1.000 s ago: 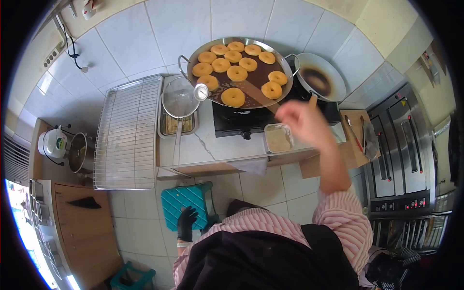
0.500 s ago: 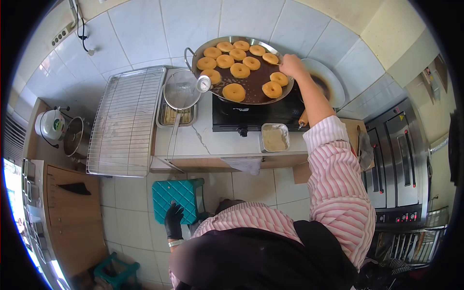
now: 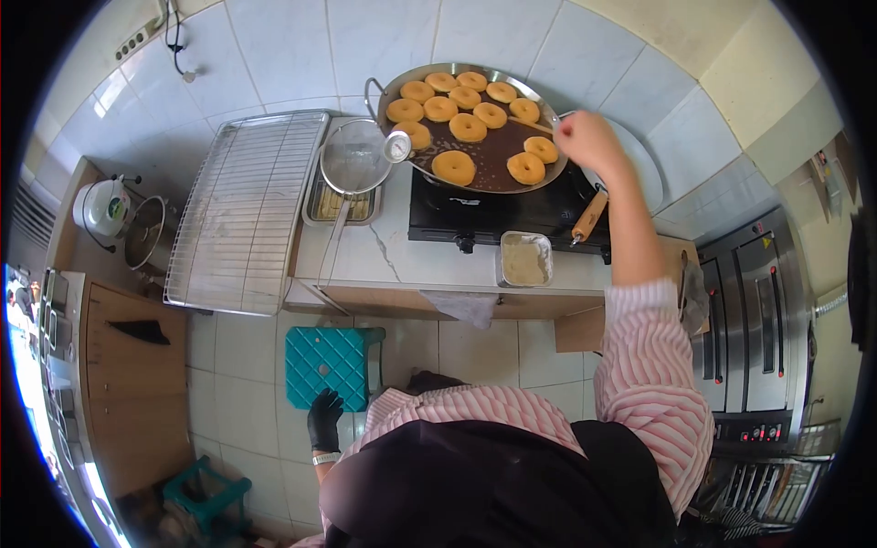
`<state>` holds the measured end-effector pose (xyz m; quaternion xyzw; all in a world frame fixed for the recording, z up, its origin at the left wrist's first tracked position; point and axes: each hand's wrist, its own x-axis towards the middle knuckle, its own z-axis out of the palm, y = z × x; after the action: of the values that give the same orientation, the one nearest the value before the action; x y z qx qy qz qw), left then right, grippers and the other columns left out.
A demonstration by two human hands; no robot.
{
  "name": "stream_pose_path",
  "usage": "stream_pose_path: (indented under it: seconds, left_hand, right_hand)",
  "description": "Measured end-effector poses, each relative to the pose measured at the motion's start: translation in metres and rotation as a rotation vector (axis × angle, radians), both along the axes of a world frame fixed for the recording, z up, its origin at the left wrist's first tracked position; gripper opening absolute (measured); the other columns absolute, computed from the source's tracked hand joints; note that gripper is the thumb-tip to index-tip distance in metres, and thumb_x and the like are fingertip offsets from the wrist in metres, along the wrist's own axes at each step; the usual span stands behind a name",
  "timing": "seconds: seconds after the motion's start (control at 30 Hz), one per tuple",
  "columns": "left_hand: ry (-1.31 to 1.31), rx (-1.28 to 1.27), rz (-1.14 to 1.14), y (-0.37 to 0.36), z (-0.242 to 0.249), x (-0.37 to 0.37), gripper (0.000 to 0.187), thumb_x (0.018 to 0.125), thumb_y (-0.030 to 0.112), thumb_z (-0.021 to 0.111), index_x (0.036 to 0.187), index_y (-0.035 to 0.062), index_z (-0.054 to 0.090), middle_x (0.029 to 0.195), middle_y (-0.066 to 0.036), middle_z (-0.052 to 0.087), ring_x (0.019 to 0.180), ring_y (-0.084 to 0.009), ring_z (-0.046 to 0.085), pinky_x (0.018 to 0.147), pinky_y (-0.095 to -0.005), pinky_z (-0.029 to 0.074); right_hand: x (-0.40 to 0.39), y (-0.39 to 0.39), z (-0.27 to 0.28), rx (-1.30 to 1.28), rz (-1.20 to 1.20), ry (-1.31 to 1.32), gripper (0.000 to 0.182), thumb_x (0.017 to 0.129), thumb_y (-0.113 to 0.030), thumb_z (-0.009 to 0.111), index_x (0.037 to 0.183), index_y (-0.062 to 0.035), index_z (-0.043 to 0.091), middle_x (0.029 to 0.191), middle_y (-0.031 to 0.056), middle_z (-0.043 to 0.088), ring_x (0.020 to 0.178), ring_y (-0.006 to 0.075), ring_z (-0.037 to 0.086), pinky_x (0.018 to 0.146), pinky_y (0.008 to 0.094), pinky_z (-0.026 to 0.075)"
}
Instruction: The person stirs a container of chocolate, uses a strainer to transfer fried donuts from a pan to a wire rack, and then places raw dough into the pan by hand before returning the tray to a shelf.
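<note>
My right hand point(image 3: 585, 142) is closed at the right rim of a wide, shallow pan point(image 3: 489, 169) of dark oil. From its fingers a thin wooden stick point(image 3: 532, 125) reaches left over the oil, close to a ring doughnut point(image 3: 524, 110). Several golden doughnuts point(image 3: 468, 128) lie in the oil, mostly toward the back and left. In a black glove, my left hand point(image 3: 324, 420) hangs low by the edge of a teal stool point(image 3: 329, 361), fingers partly spread, holding nothing.
The pan sits on a black stove point(image 3: 457, 215). A dial thermometer point(image 3: 397, 146) and a mesh strainer point(image 3: 354, 160) are at its left, beside a wire rack point(image 3: 247, 210). In front stands a small tub point(image 3: 526, 260). A wooden handle point(image 3: 589, 217) juts out at right, near a large plate point(image 3: 639, 164).
My right hand has moved right and slightly away from the pan's rim, and the stick now shows. The whole view has shifted a little. My left hand stays low.
</note>
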<state>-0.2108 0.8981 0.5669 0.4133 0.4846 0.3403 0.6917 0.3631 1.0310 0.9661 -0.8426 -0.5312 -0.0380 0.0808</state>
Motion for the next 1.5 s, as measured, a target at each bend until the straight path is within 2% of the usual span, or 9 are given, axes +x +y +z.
stream_pose_path:
  seconds: [0.2, 0.43, 0.57, 0.67, 0.77, 0.97, 1.07, 1.2, 1.5]
  left_hand:
    - [-0.147, -0.323, 0.257, -0.037, 0.009, -0.019, 0.040, 0.085, 0.008, 0.045, 0.125, -0.0001, 0.042, 0.116, -0.015, 0.055, 0.098, -0.0240, 0.058, 0.075, -0.0310, 0.048]
    - [-0.064, -0.282, 0.404, -0.054, 0.038, -0.036, 0.039, 0.090, 0.026, 0.038, 0.121, 0.0051, 0.050, 0.111, -0.012, 0.059, 0.093, -0.0208, 0.059, 0.077, -0.0312, 0.044]
    - [0.129, -0.235, 0.473, -0.043, 0.047, -0.049, 0.036, 0.090, 0.027, 0.042, 0.116, 0.0059, 0.053, 0.108, -0.010, 0.060, 0.092, -0.0192, 0.059, 0.077, -0.0306, 0.044]
    - [0.272, -0.095, 0.382, -0.011, 0.048, -0.040, 0.033, 0.089, 0.025, 0.045, 0.111, 0.0043, 0.056, 0.102, -0.010, 0.062, 0.090, -0.0183, 0.059, 0.077, -0.0319, 0.044]
    - [0.359, 0.133, 0.199, 0.056, 0.069, -0.007, 0.029, 0.088, 0.023, 0.048, 0.103, 0.0010, 0.058, 0.095, -0.013, 0.063, 0.087, -0.0229, 0.060, 0.078, -0.0347, 0.046]
    - [1.164, 1.210, -0.725, 0.218, 0.230, 0.054, 0.030, 0.082, 0.023, 0.052, 0.103, 0.0016, 0.054, 0.090, -0.010, 0.057, 0.087, -0.0239, 0.053, 0.083, -0.0367, 0.039]
    - [1.145, 2.014, -0.614, 0.277, 0.258, 0.063, 0.025, 0.073, 0.022, 0.053, 0.091, 0.0048, 0.054, 0.084, -0.008, 0.055, 0.087, -0.0236, 0.053, 0.089, -0.0372, 0.038]
    - [0.920, 2.281, -0.678, 0.319, 0.288, 0.066, 0.015, 0.068, 0.017, 0.052, 0.066, 0.0041, 0.059, 0.071, -0.012, 0.057, 0.076, -0.0272, 0.056, 0.086, -0.0371, 0.041]
    - [0.576, 2.665, -0.805, 0.340, 0.333, 0.057, 0.024, 0.071, 0.015, 0.053, 0.085, -0.0036, 0.060, 0.087, -0.015, 0.060, 0.090, -0.0294, 0.057, 0.093, -0.0405, 0.041]
  right_hand:
    - [-0.144, -0.078, -0.077, -0.127, 0.576, 0.443, 0.012, 0.070, -0.012, 0.057, 0.069, -0.0056, 0.067, 0.066, 0.0162, 0.062, 0.063, 0.0315, 0.062, 0.062, 0.0373, 0.050]
    - [-0.193, 0.043, -0.307, -0.210, 0.312, 0.344, 0.015, 0.075, -0.008, 0.055, 0.080, 0.0044, 0.062, 0.080, 0.0240, 0.062, 0.077, 0.0360, 0.063, 0.070, 0.0457, 0.051]
    - [-0.217, 0.062, -0.288, 0.057, 0.232, 0.349, 0.036, 0.083, -0.027, 0.058, 0.095, 0.0064, 0.059, 0.083, 0.0260, 0.062, 0.083, 0.0375, 0.062, 0.074, 0.0399, 0.050]
    - [-0.235, 0.080, -0.302, -0.002, 0.222, 0.871, 0.054, 0.082, -0.034, 0.061, 0.113, 0.0079, 0.047, 0.092, 0.0260, 0.060, 0.091, 0.0373, 0.060, 0.080, 0.0416, 0.048]
    - [-0.264, 0.102, -0.321, -0.167, -0.363, 2.160, 0.061, 0.080, -0.035, 0.064, 0.118, 0.0045, 0.037, 0.098, 0.0225, 0.058, 0.098, 0.0364, 0.057, 0.083, 0.0443, 0.047]
    - [-0.286, 0.142, -0.325, 0.170, -0.443, 2.659, 0.035, 0.083, -0.023, 0.063, 0.100, -0.0017, 0.041, 0.082, 0.0130, 0.056, 0.076, 0.0242, 0.058, 0.069, 0.0355, 0.051]
    - [-0.278, 0.155, -0.349, 0.258, -0.333, 2.173, 0.015, 0.086, -0.017, 0.056, 0.087, -0.0050, 0.046, 0.066, 0.0036, 0.048, 0.050, 0.0123, 0.043, 0.045, 0.0260, 0.038]
    - [-0.283, 0.124, -0.307, 0.289, -0.236, 1.825, 0.014, 0.087, -0.018, 0.055, 0.082, -0.0075, 0.048, 0.059, -0.0010, 0.043, 0.044, 0.0085, 0.039, 0.038, 0.0246, 0.032]
    - [-0.343, 0.060, -0.114, 0.117, -0.065, 1.667, 0.020, 0.086, -0.017, 0.058, 0.098, -0.0014, 0.055, 0.048, -0.0024, 0.042, 0.030, 0.0074, 0.038, 0.029, 0.0227, 0.030]
